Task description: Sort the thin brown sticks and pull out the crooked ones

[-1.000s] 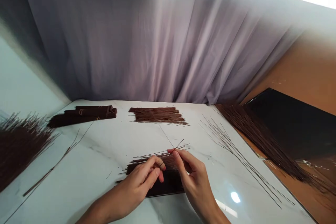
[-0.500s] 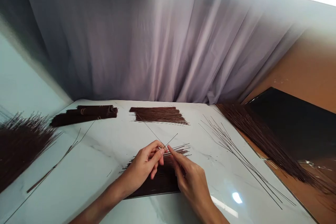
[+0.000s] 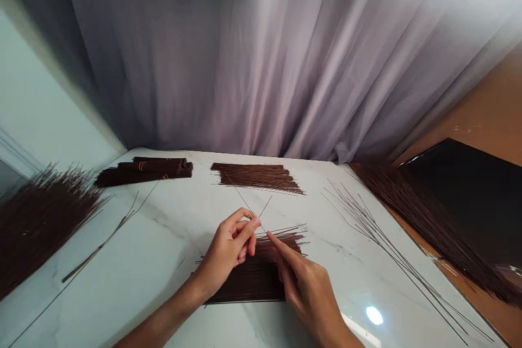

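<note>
My left hand (image 3: 230, 242) is closed in a pinch, thumb against the fingers, on thin brown sticks that cross at its fingertips. One thin brown stick (image 3: 238, 189) slants up to the left, and a shorter end (image 3: 266, 205) points up to the right. Just below and to the right, my right hand (image 3: 304, 277) has its index finger stretched along the lower end of the slanting stick and appears to pinch it; the thumb is mostly hidden. Beneath both hands lies a dense pile of dark brown sticks (image 3: 248, 283) on the white marbled table (image 3: 163, 250).
A smaller row of sticks (image 3: 256, 176) lies at the back, beside tied bundles (image 3: 159, 168). Loose sticks (image 3: 383, 239) spread to the right and a few (image 3: 100, 247) to the left. Big heaps flank the table, left (image 3: 44, 223) and right (image 3: 432, 228). A grey curtain (image 3: 228, 65) hangs behind.
My right fingertips have slid down and away from my left thumb, along the stick. The left pinch has risen slightly. The whole view has shifted a little.
</note>
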Demonstrator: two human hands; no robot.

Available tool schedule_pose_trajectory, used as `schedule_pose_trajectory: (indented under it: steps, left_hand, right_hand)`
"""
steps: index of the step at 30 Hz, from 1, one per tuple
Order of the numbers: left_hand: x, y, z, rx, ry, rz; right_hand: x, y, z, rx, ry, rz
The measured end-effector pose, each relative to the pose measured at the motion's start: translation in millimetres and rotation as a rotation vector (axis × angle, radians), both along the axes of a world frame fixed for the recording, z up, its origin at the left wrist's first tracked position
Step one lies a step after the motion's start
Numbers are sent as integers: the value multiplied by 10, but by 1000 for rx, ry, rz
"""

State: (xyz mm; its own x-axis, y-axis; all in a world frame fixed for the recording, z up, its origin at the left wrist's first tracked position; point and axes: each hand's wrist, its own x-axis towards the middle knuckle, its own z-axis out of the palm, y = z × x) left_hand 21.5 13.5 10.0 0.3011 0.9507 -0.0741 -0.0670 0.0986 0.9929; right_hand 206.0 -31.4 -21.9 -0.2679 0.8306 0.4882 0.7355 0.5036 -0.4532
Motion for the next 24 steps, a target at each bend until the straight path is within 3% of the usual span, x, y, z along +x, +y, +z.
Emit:
schedule_pose_trajectory:
  steps: [8,17,21,24]
  left_hand:
    - [-104,-7,90,76,62,26]
    - [-91,-75,91,24,-25,-16]
    - [-116,-80,143,-6,-43,-42]
    - [-138,-140,204,-25,-22,-133]
  right_hand:
    - [43,10,-24,34,0,0]
    - [-20,-35,63,-46,266,50]
    - [36,-36,132,-191,379,67]
    - [208,147,350,-461,378,205]
